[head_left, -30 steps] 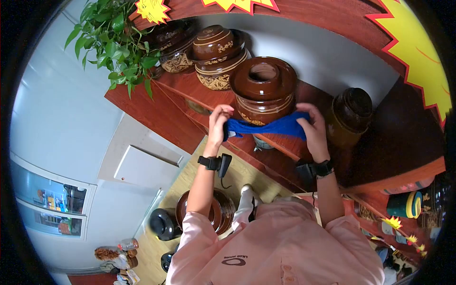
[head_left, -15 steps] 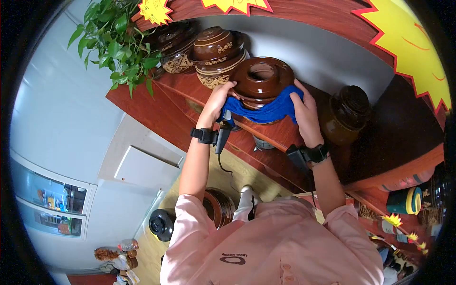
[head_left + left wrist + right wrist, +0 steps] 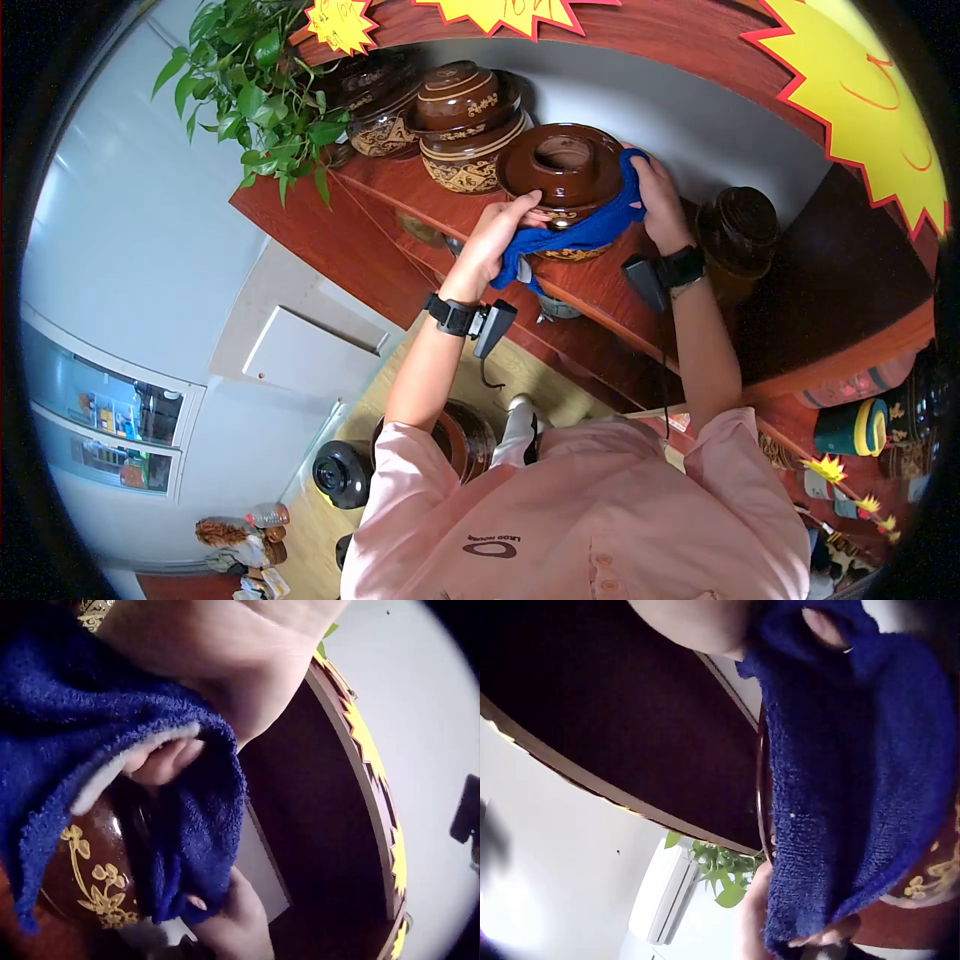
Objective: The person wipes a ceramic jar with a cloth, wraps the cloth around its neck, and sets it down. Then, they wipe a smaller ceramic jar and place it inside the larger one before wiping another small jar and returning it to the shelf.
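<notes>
Red-brown wooden shelf [image 3: 400, 190] against a grey wall, yellow starburst tags above. An open-mouthed brown glazed jar [image 3: 560, 165] stands on it between lidded jars [image 3: 465, 115] and a dark jar [image 3: 740, 230]. A blue towel [image 3: 590, 228] is slung round the jar's shoulder like a strap, probably kept taut to rub the glaze. Left hand [image 3: 495, 240] is clamped on the low front end, right hand [image 3: 660, 190] on the end by the rim. Versus 0.5 s ago: right hand further round, left lower, towel now diagonal
</notes>
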`<action>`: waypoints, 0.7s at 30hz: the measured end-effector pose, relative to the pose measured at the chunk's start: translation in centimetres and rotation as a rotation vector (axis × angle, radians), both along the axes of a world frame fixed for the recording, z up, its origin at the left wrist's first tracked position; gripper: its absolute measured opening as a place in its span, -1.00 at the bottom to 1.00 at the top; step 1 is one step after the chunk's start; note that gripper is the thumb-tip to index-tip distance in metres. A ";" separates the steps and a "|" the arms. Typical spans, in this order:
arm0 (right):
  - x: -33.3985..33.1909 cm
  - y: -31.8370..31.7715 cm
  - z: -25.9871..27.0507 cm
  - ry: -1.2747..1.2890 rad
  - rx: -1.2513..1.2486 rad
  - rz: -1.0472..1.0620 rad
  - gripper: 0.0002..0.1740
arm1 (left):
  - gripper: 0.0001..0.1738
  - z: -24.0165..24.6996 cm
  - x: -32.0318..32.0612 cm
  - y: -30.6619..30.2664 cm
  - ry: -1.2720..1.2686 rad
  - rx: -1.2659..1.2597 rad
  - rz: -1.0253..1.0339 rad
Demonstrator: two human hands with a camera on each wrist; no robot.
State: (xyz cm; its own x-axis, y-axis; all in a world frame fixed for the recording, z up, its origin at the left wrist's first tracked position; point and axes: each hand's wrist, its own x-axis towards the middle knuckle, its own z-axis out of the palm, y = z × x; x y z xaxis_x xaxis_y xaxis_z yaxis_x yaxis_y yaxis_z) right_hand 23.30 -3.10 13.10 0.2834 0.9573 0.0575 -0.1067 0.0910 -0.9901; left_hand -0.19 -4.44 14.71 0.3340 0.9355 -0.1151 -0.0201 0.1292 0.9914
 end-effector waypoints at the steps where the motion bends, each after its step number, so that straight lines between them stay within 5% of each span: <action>1: 0.0 0.0 0.4 -0.002 0.000 -0.011 -0.58 | -0.44 0.0 0.2 -0.1 0.003 -0.004 0.003; 7: 0.3 -2.3 1.6 -0.059 0.043 -0.108 -0.68 | -0.46 -0.7 -0.8 -1.1 0.148 0.205 -0.119; 9: 1.8 -2.6 -0.2 -0.083 0.271 -0.154 -0.72 | -0.62 -0.5 -2.0 -1.9 0.179 0.355 -0.249; 11: 2.1 -3.7 -1.0 -0.035 0.363 -0.165 -0.75 | -0.57 0.8 -3.0 -2.9 0.267 0.428 -0.321; 21: 0.0 -5.9 -0.4 0.034 0.172 -0.120 -0.77 | -0.79 -0.3 -4.6 0.6 0.243 0.612 0.147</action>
State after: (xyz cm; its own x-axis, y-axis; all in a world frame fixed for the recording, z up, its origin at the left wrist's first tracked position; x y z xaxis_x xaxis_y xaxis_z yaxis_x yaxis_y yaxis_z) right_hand 23.33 -9.01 12.66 0.3994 0.8935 0.2054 -0.1181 0.2723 -0.9549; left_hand -4.78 -3.80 14.40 0.2301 0.8896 0.3946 0.2387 -0.4447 0.8633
